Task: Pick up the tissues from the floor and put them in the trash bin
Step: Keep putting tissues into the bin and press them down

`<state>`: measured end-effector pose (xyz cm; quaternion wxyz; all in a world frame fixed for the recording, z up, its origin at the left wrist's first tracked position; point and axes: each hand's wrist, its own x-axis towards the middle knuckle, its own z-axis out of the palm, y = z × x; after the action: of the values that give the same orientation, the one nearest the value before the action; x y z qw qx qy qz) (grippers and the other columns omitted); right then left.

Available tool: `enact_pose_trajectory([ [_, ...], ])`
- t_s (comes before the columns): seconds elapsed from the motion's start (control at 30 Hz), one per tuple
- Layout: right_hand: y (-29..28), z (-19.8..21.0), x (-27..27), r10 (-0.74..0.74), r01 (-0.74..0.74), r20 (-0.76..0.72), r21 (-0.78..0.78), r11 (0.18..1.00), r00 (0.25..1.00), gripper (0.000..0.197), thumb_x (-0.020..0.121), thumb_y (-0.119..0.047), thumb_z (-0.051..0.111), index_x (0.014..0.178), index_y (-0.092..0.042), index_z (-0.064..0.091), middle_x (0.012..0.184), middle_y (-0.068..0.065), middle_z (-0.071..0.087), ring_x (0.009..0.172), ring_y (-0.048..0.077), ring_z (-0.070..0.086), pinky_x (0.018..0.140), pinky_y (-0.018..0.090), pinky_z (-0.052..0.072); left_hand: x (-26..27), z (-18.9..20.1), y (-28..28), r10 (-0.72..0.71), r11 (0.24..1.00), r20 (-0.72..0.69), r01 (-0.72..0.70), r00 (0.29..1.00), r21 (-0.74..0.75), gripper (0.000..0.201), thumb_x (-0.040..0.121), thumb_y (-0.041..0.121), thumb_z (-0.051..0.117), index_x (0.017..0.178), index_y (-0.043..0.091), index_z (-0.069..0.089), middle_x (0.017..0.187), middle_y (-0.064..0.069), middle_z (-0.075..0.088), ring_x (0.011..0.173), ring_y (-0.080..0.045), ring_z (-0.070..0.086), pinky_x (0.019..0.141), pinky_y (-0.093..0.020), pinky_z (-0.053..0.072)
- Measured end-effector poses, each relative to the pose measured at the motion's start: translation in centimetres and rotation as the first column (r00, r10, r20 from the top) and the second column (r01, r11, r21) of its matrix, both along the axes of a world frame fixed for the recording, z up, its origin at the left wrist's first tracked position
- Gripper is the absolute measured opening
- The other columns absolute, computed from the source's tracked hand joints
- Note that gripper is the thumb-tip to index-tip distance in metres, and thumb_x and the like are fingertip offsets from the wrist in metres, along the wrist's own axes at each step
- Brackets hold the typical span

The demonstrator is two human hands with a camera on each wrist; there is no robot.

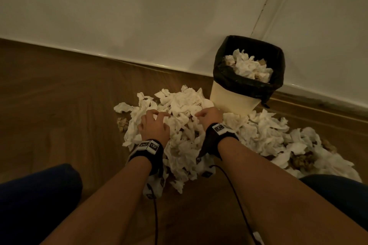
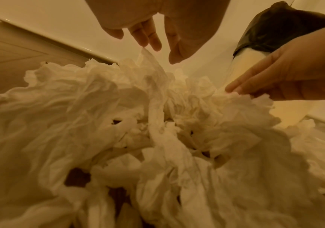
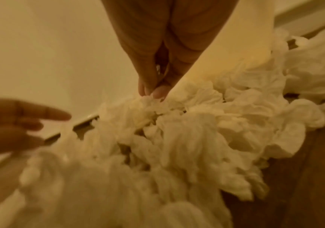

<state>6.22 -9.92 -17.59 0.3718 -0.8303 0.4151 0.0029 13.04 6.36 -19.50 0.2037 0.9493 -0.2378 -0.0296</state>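
A heap of crumpled tissues [image 1: 179, 125] lies on the wooden floor [image 1: 59, 95] just beside the trash bin [image 1: 235, 101] (already partly filled). Directly over the heap, the left hand [image 1: 154, 125] hovers with fingers spread and loosely curled, holding nothing. The right hand [image 1: 210, 115] pinches a tissue at the heap's top.
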Motion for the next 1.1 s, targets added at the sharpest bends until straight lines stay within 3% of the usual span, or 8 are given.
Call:
enact_pose_trajectory([
  [0.2, -0.4, 0.3, 0.2, -0.298, 0.213, 0.164, 0.402, 0.891, 0.94, 0.031, 0.09, -0.007, 0.042, 0.102, -0.022, 0.067, 0.106, 0.008, 0.061, 0.084, 0.023, 0.057, 0.082, 0.037, 0.052, -0.2, 0.0, -0.6, -0.138, 0.989, 0.057, 0.135, 0.989, 0.052, 0.045, 0.08, 0.016, 0.054, 0.122, 0.033, 0.05, 0.133, -0.001, 0.038, 0.122, -0.025, 0.033, 0.099, -0.045, 0.027],
  [0.33, -0.9, 1.3, -0.4, -0.692, 0.412, 0.059, 0.766, 0.494, 0.72, 0.019, 0.088, -0.025, 0.056, 0.089, -0.008, 0.063, 0.076, 0.009, 0.054, 0.059, 0.022, 0.049, 0.046, 0.027, 0.04, -0.4, -0.1, -1.6, -0.259, 0.953, 0.079, 0.242, 0.963, 0.18, 0.046, 0.084, 0.036, 0.054, 0.128, 0.041, 0.041, 0.145, 0.004, 0.028, 0.133, -0.026, 0.024, 0.105, -0.048, 0.025],
  [0.47, -1.8, 2.2, -0.9, -0.636, 0.395, 0.069, 0.731, 0.557, 0.768, 0.024, 0.09, -0.019, 0.06, 0.109, -0.004, 0.059, 0.095, 0.011, 0.056, 0.064, 0.017, 0.048, 0.033, 0.014, 0.036, 0.4, 0.2, -3.0, -0.273, 0.934, 0.055, 0.251, 0.96, 0.253, 0.056, 0.084, 0.048, 0.055, 0.134, 0.038, 0.034, 0.15, -0.003, 0.019, 0.138, -0.03, 0.017, 0.109, -0.05, 0.02],
  [0.6, -2.2, 2.3, -1.4, -0.503, 0.322, 0.053, 0.71, 0.626, 0.862, 0.038, 0.1, -0.015, 0.04, 0.136, -0.005, 0.043, 0.137, 0.013, 0.047, 0.113, 0.026, 0.055, 0.063, 0.018, 0.055, 1.8, 1.5, -4.7, -0.224, 0.947, -0.026, 0.224, 0.974, 0.231, 0.051, 0.087, 0.048, 0.051, 0.134, 0.042, 0.033, 0.152, -0.011, 0.013, 0.138, -0.033, 0.02, 0.113, -0.05, 0.016],
  [0.7, -2.0, 1.8, -2.4, -0.553, 0.278, 0.082, 0.798, 0.535, 0.829, 0.038, 0.099, -0.01, 0.039, 0.136, -0.004, 0.044, 0.083, 0.004, 0.057, 0.07, 0.01, 0.056, 0.046, 0.016, 0.047, 2.6, 2.4, -6.2, -0.222, 0.948, -0.114, 0.242, 0.968, 0.208, 0.051, 0.085, 0.052, 0.053, 0.131, 0.045, 0.032, 0.153, -0.014, 0.011, 0.134, -0.037, 0.028, 0.11, -0.052, 0.019],
  [0.83, -1.9, 1.6, -2.6, -0.682, 0.281, 0.005, 0.909, 0.308, 0.731, 0.049, 0.1, -0.046, 0.029, 0.098, -0.006, 0.056, 0.032, -0.003, 0.034, 0.023, 0.008, 0.027, 0.029, 0.011, 0.021, 3.7, 1.9, -7.9, -0.247, 0.903, -0.247, 0.315, 0.937, 0.293, 0.061, 0.084, 0.046, 0.058, 0.137, 0.042, 0.028, 0.145, -0.012, 0.026, 0.128, -0.037, 0.037, 0.106, -0.05, 0.031],
  [1.0, -1.6, 2.8, -2.6, -0.692, 0.301, 0.002, 0.899, 0.318, 0.722, 0.029, 0.091, -0.036, 0.056, 0.098, -0.008, 0.055, 0.045, -0.003, 0.043, 0.03, 0.007, 0.03, 0.034, 0.017, 0.033, 4.3, 1.2, -9.2, -0.29, 0.883, -0.257, 0.361, 0.922, 0.298, 0.042, 0.097, 0.015, 0.04, 0.139, 0.016, 0.039, 0.144, -0.012, 0.04, 0.129, -0.028, 0.041, 0.106, -0.037, 0.035],
  [1.1, -1.4, 4.2, -2.3, -0.703, 0.28, 0.016, 0.911, 0.303, 0.711, 0.024, 0.095, -0.011, 0.049, 0.119, -0.009, 0.052, 0.08, 0.003, 0.045, 0.061, 0.014, 0.043, 0.072, 0.03, 0.053, 4.5, 1.8, -9.3, -0.253, 0.899, -0.285, 0.333, 0.925, 0.284, 0.041, 0.096, 0.011, 0.04, 0.136, 0.015, 0.044, 0.146, -0.015, 0.031, 0.129, -0.029, 0.04, 0.105, -0.034, 0.035],
])
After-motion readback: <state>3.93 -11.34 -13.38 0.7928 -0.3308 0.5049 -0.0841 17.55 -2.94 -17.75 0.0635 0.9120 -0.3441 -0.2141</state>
